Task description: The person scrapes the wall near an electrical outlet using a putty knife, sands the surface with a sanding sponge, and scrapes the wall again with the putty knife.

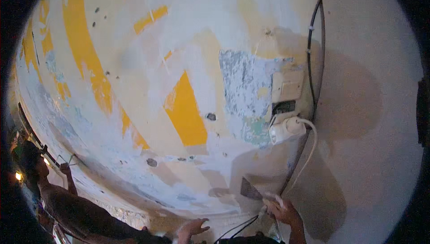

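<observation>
My right hand (282, 210), at the lower right, is closed round the handle of a wide putty knife (250, 188), whose blade lies at or close to the patchy wall (188, 173). Left of it, near the bottom edge, my left hand (193, 229) has its fingers apart and nothing in them. The wall bears patches of orange paint (188, 116), pale filler and bare grey plaster (245, 82). Above my right hand, a white plug (289, 130) with a white cable sits in an outlet below a switch plate (290, 85).
A co-worker (77, 207) stands at the lower left, one arm raised to the wall with a thin-framed tool. Dark cables (309, 39) run down the wall's corner, and more dark cables (238, 227) lie between my hands. Holes (211, 116) pit the wall.
</observation>
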Demonstrator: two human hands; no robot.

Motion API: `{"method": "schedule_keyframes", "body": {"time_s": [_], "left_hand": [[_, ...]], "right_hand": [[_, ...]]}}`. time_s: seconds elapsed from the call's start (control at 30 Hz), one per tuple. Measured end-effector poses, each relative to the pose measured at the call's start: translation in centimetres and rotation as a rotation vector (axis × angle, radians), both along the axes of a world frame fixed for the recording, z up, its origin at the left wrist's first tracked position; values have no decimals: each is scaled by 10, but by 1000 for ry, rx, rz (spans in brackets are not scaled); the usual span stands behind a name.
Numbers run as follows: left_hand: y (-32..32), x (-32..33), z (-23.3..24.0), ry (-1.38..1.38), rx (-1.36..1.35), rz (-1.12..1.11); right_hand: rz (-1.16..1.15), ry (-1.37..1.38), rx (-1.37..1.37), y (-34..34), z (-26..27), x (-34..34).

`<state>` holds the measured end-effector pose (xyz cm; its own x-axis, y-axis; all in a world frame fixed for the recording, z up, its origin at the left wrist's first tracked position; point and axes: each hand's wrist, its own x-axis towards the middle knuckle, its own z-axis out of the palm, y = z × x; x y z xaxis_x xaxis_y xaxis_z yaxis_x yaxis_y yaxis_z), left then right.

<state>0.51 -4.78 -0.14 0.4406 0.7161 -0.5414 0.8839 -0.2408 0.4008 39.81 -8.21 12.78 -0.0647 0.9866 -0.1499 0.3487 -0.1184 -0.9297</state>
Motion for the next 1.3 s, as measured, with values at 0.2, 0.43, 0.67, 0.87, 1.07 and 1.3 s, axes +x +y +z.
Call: {"method": "schedule_keyframes", "body": {"time_s": [0.2,0.43,0.67,0.87,1.07,1.3], "left_hand": [[-3,8,15,-131,-79,124],[-16,-25,14,-26,-31,188],[-9,-22,13,-45,-40,125],[1,-3,14,-47,-76,-30],[3,28,55,-303,-61,15],[46,77,125,-1196,-170,281]], "right_hand": [[30,459,244,22,60,-33],[46,474,393,15,36,-43],[-262,682,291,15,23,-47],[-312,543,499,26,21,-48],[-203,648,298,26,57,-52],[-21,842,210,33,45,-80]]}}
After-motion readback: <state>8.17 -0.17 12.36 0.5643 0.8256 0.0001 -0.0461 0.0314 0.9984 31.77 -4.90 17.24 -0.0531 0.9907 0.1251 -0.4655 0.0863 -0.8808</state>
